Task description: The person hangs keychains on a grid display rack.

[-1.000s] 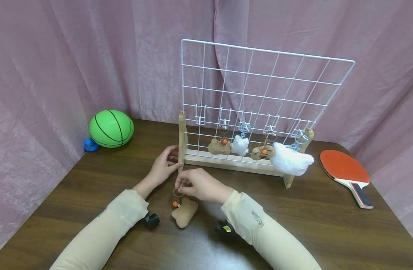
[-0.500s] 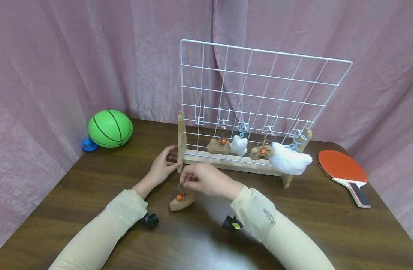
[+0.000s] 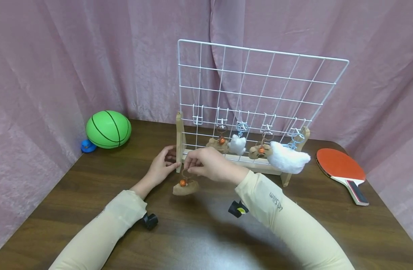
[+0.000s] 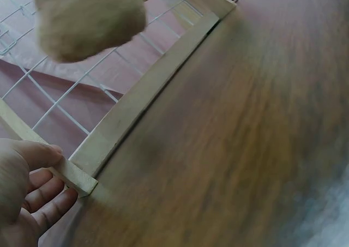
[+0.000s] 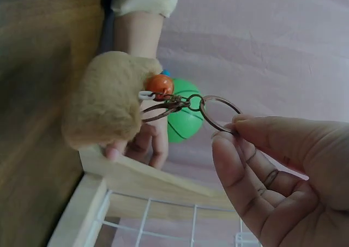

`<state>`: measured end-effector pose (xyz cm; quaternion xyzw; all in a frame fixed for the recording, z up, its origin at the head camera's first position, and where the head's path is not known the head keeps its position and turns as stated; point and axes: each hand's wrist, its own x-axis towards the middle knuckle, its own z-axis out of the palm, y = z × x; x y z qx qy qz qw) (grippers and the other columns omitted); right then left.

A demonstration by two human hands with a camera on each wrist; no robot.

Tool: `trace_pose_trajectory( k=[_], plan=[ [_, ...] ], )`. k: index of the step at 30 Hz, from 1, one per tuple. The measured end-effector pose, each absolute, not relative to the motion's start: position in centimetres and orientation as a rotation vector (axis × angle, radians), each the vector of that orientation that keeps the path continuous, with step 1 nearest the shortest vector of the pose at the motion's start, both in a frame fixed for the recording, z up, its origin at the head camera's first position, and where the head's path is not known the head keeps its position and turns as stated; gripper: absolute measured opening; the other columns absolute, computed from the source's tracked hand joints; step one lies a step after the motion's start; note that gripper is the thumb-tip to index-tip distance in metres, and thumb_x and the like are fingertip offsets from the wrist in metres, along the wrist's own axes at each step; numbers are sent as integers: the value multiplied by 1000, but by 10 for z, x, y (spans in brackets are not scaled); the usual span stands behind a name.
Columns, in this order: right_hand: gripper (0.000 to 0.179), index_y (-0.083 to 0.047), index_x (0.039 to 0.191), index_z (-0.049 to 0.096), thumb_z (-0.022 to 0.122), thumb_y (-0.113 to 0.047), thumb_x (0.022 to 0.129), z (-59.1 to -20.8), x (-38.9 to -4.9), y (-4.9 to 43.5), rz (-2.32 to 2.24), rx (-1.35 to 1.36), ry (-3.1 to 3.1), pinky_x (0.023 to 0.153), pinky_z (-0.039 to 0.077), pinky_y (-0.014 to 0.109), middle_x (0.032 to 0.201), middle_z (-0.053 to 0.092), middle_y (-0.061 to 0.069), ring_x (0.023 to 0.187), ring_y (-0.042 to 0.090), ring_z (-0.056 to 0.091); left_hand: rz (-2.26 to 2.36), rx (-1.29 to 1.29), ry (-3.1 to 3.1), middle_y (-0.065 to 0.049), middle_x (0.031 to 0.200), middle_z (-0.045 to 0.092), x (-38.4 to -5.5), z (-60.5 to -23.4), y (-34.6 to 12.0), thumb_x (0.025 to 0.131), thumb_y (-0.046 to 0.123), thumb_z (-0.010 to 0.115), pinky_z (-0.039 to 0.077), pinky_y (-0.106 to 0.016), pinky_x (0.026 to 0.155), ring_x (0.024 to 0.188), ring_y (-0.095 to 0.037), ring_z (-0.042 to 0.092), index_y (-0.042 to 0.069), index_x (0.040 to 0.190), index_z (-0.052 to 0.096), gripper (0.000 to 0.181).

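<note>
Thumb and fingertips of my right hand pinch the metal ring of a brown plush keychain. The plush dangles above the table with an orange bell beside it. My left hand grips the wooden end post of a display rack, thumb on one side and fingers on the other. Above the wooden base rises a white wire grid. Keychains hang on its hooks: a brown plush, a small white plush, another brown one and a large white one.
A white hook sits at the grid's left end. On the far left of the table lie a green ball and a blue rubber duck. A red table tennis paddle lies to the right of the rack. Pink curtain hangs behind.
My right hand has lifted the brown plush keychain up and slightly rightward, nearer the rack. The left hand stays on the post.
</note>
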<state>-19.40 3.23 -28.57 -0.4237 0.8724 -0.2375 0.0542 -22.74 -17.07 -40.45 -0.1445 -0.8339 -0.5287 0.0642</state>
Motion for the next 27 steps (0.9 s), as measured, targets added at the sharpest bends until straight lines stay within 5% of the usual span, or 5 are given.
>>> trace_pose_trajectory(
  k=[18, 27],
  plan=[
    [6, -9, 96, 68, 63, -8, 91, -246, -216, 35, -740, -1194, 2720, 76, 54, 23, 90, 71, 4, 83, 13, 67, -1632, -452, -2492, -25, 121, 56, -248, -434, -182, 87, -4, 64, 53, -24, 80, 107, -34, 58, 0, 139, 40, 58],
    [10, -8, 98, 68, 60, -10, 94, -232, -219, 35, -718, -1111, 2791, 76, 54, 25, 91, 70, 4, 83, 14, 65, -1617, -479, -2489, -25, 119, 56, -248, -434, -182, 87, -3, 65, 54, -29, 81, 106, -35, 59, 0, 139, 40, 58]
  ],
)
